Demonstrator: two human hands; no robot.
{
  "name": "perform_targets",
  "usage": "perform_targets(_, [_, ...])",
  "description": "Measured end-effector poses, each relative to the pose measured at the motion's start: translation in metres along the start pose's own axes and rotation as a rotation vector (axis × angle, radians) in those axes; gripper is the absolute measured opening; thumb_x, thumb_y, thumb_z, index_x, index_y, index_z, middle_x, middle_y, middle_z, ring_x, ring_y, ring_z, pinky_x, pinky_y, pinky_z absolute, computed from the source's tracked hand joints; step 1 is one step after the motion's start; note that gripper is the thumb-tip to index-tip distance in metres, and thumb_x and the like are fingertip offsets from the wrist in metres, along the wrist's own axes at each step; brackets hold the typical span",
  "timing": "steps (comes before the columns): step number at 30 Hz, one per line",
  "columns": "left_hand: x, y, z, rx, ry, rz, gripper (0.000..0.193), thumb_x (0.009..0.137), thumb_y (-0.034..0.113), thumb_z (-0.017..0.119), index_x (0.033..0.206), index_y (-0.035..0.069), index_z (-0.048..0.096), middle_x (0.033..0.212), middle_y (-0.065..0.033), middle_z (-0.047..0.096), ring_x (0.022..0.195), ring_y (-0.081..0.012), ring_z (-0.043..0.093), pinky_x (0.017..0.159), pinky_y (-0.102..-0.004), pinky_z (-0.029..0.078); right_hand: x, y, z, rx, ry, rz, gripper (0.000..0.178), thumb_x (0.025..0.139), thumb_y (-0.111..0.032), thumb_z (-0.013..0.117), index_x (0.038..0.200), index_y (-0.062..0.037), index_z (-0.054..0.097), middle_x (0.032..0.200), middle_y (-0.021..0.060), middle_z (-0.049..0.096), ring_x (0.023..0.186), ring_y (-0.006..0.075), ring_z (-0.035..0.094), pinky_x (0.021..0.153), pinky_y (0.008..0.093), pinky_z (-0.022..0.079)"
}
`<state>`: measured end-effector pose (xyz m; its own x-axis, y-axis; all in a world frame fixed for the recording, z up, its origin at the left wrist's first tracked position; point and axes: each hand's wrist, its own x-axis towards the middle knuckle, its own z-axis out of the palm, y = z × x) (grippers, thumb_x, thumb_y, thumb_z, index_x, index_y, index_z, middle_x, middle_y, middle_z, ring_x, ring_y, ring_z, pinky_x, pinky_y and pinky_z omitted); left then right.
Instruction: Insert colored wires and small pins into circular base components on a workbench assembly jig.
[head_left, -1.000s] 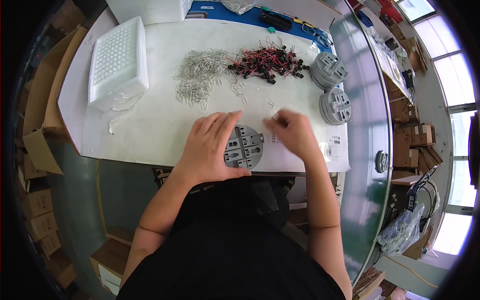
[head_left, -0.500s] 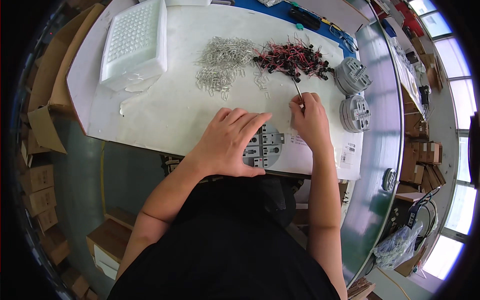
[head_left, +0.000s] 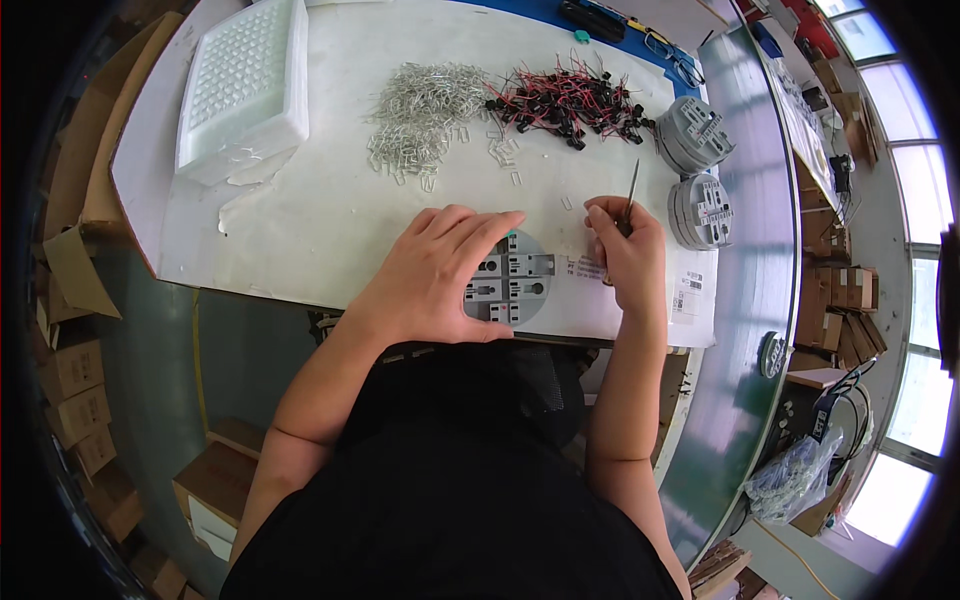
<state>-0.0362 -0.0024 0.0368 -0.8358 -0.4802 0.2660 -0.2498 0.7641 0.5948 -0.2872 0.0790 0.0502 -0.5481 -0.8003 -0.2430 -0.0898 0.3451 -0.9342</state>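
Note:
My left hand (head_left: pixel 430 268) curves over the left side of a round grey plastic housing (head_left: pixel 528 287) at the table's near edge. Its fingertips and thumb grip the rim, and the palm hides part of the housing, which has slots and small blocks on top. To the right, my right hand (head_left: pixel 630 250) is closed around a thin metal tool (head_left: pixel 634 180) with its pointed shaft sticking up and away; the fingers hide most of its handle. A loose U-shaped metal clip (head_left: pixel 567 203) lies just left of those fingers.
Beyond are a heap of clear-looking U-shaped clips (head_left: pixel 420 115) and a pile of black parts with red wires (head_left: pixel 575 105). Stacked grey round housings (head_left: pixel 700 212) stand at the right. A white foam tray (head_left: pixel 245 95) sits at the left, beside an open cardboard box (head_left: pixel 105 150).
The tool's shaft has swung from leaning left to leaning slightly right, and its tip is away from the black-part pile. A loose clip now shows beside my right hand. My left hand still grips the housing.

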Motion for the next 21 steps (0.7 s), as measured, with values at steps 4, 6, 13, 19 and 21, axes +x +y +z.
perform_targets(4, [0.000,-0.006,0.008,-0.121,0.098,-0.023,0.114,0.061,0.044,0.098,0.156,0.009,0.046,0.142,-0.0123,0.061,0.131,-0.0355,0.058,0.113,-0.0479,0.045,-0.018,-0.013,-0.001,-0.034,-0.168,0.016,0.018,0.096,-0.010,0.076,0.104,0.0002,0.063,0.083,0.0044,0.068,0.064,0.0069,0.057,0.057,0.0249,0.045])
perform_targets(6, [-0.002,-0.007,0.009,-0.137,0.083,-0.051,0.115,0.060,0.043,0.099,0.156,0.009,0.046,0.143,-0.0126,0.061,0.132,-0.0359,0.058,0.113,-0.0481,0.046,-0.019,-0.017,0.011,-0.095,-0.181,-0.028,0.021,0.094,-0.009,0.077,0.105,0.0003,0.063,0.082,0.0041,0.068,0.065,0.0071,0.057,0.057,0.0254,0.045])
perform_targets(13, [-0.005,-0.008,0.009,-0.166,0.062,-0.087,0.115,0.059,0.039,0.100,0.156,0.009,0.045,0.145,-0.0129,0.060,0.132,-0.0354,0.059,0.112,-0.0471,0.049,-0.011,-0.020,0.038,-0.311,-0.221,-0.132,0.039,0.084,-0.013,0.085,0.112,0.0008,0.061,0.078,0.0100,0.072,0.069,0.0168,0.068,0.065,0.0316,0.053])
perform_targets(19, [-0.006,-0.009,0.008,-0.198,0.044,-0.088,0.114,0.060,0.038,0.100,0.156,0.009,0.046,0.145,-0.0124,0.060,0.133,-0.0352,0.059,0.112,-0.0475,0.048,-0.010,-0.032,0.049,-0.462,-0.220,-0.176,0.039,0.084,-0.010,0.085,0.112,0.0008,0.060,0.071,0.0068,0.066,0.066,0.0133,0.062,0.061,0.0299,0.050])
perform_targets(21, [-0.006,-0.009,0.007,-0.209,0.040,-0.090,0.114,0.060,0.038,0.100,0.155,0.009,0.046,0.145,-0.0124,0.060,0.133,-0.0352,0.059,0.113,-0.0475,0.048,-0.009,-0.033,0.051,-0.475,-0.217,-0.188,0.037,0.085,-0.008,0.084,0.111,0.0008,0.060,0.068,0.0041,0.064,0.064,0.0093,0.059,0.058,0.0274,0.048])
